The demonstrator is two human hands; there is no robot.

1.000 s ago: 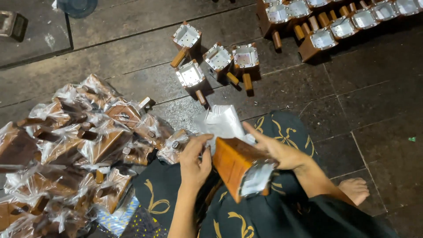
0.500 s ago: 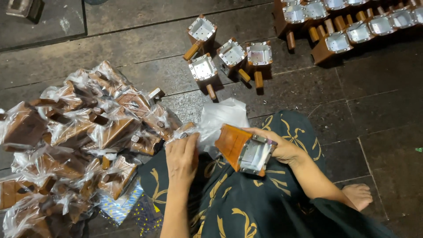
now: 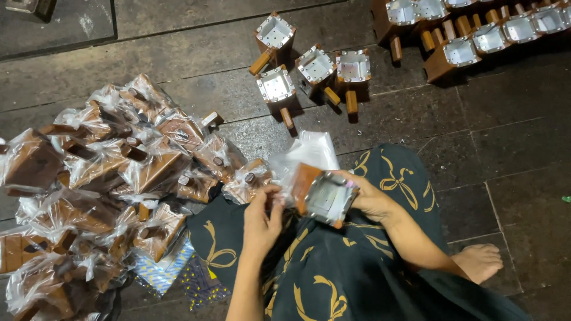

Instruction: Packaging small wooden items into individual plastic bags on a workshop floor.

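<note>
While right hand gripped a metal-lined wooden box over the lap, left hand pinched its clear plastic bag; wrapped pile lay on the floor's left side.

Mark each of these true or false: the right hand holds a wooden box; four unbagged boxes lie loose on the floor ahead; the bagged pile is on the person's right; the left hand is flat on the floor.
1. The right hand holds a wooden box with a metal-lined opening. True.
2. Four unbagged boxes lie loose on the floor ahead. True.
3. The pile of bagged boxes is on the person's right. False: it is on their left.
4. The left hand is flat on the floor. False: it is raised over the lap, at the clear plastic bag.
</note>
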